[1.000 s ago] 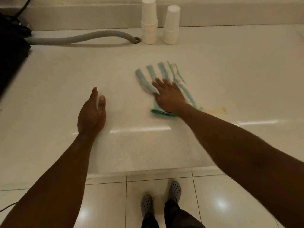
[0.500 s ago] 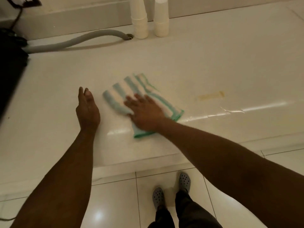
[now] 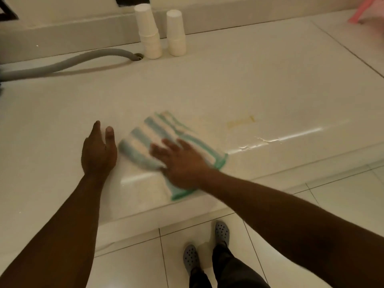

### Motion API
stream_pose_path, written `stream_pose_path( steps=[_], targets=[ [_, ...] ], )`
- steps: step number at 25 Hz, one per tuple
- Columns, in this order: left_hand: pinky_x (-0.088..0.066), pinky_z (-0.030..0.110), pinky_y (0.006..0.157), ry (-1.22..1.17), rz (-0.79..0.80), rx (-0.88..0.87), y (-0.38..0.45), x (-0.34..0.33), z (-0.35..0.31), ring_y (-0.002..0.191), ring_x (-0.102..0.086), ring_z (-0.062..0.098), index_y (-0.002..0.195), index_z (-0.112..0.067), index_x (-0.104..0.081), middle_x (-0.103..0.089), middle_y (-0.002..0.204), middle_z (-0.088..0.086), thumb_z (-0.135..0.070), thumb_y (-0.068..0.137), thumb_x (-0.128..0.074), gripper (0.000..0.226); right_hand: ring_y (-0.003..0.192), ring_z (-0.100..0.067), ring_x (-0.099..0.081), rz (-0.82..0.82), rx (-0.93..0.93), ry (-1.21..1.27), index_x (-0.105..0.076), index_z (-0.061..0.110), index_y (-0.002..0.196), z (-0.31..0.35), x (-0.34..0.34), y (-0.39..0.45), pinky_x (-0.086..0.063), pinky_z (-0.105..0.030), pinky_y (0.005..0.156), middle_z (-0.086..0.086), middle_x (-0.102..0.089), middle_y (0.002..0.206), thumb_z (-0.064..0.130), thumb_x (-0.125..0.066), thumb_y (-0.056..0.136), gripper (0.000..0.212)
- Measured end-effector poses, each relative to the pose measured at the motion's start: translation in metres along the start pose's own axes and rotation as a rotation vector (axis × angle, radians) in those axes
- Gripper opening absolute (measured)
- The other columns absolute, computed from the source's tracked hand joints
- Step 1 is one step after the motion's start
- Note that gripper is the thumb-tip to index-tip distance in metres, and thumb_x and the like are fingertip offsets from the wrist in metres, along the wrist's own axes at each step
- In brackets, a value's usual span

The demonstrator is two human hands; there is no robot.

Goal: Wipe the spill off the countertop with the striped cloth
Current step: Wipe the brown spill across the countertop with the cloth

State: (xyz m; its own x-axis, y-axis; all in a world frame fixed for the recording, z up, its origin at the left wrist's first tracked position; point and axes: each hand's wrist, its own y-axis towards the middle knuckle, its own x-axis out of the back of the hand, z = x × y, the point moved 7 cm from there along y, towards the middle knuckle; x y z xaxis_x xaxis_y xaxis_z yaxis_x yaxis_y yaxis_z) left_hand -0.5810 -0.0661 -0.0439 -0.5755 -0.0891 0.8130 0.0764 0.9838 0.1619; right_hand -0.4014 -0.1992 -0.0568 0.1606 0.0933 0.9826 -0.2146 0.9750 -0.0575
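The striped cloth (image 3: pixel 158 138), white with blue-green bands and a green hem, lies flat on the white countertop (image 3: pixel 228 86) near its front edge. My right hand (image 3: pixel 180 161) presses flat on the cloth's near half with fingers spread; it is blurred by motion. My left hand (image 3: pixel 98 150) rests palm down on the bare counter just left of the cloth, fingers apart, holding nothing. A yellowish spill streak (image 3: pixel 241 121) sits on the counter to the right of the cloth, with wet glints (image 3: pixel 252 144) below it.
Two stacks of white paper cups (image 3: pixel 150 32) (image 3: pixel 176 33) stand at the back by the wall. A grey hose (image 3: pixel 68 63) runs from the left into a drain hole (image 3: pixel 138 56). A pink object (image 3: pixel 363 11) is at the far right. Tiled floor and my shoes (image 3: pixel 207 244) lie below.
My right hand has slid the cloth leftward and toward the front edge, away from the yellowish streak. My left hand has stayed planted on the counter, now beside the cloth.
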Motion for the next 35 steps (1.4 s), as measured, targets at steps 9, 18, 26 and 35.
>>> stream_pose_path(
  steps=[9,18,26,35],
  targets=[
    [-0.013,0.038,0.12,0.033,0.131,-0.219,-0.004,-0.053,-0.088,0.146,-0.025,0.023,0.148,-0.01,-0.033,-0.03,0.157,0.01,-0.044,0.102,-0.024,0.058,0.149,-0.017,-0.008,-0.081,-0.333,0.004,-0.016,0.029,0.152,-0.095,0.027,-0.012,-0.004,-0.045,0.118,0.009,-0.012,0.162,0.041,-0.027,0.101,0.054],
    [-0.014,0.043,0.12,0.059,0.189,-0.285,0.01,-0.092,-0.132,0.145,-0.025,0.027,0.145,-0.005,-0.037,-0.031,0.156,0.014,-0.046,0.1,-0.025,0.062,0.149,-0.029,-0.002,-0.12,-0.789,-0.049,-0.016,0.043,0.149,-0.266,0.038,-0.126,-0.001,-0.059,0.114,0.002,-0.004,0.163,0.051,-0.02,0.098,0.051],
    [-0.013,0.043,0.119,0.16,0.22,-0.315,0.016,-0.123,-0.15,0.145,-0.025,0.028,0.149,-0.01,-0.027,-0.03,0.156,0.012,-0.06,0.095,-0.014,0.075,0.148,-0.018,-0.006,-0.051,-0.357,-0.012,-0.013,0.042,0.149,-0.17,0.017,-0.067,0.0,-0.048,0.118,0.007,-0.01,0.162,0.052,-0.017,0.098,0.052],
    [-0.01,0.041,0.12,0.199,0.22,-0.289,0.014,-0.122,-0.146,0.148,-0.017,0.024,0.15,-0.009,-0.024,-0.025,0.159,0.01,-0.066,0.092,-0.012,0.082,0.144,-0.031,-0.027,-0.225,-0.858,-0.033,-0.031,0.023,0.149,-0.384,0.065,-0.163,-0.026,-0.053,0.114,-0.005,-0.026,0.159,0.036,-0.033,0.102,0.049]
  ],
)
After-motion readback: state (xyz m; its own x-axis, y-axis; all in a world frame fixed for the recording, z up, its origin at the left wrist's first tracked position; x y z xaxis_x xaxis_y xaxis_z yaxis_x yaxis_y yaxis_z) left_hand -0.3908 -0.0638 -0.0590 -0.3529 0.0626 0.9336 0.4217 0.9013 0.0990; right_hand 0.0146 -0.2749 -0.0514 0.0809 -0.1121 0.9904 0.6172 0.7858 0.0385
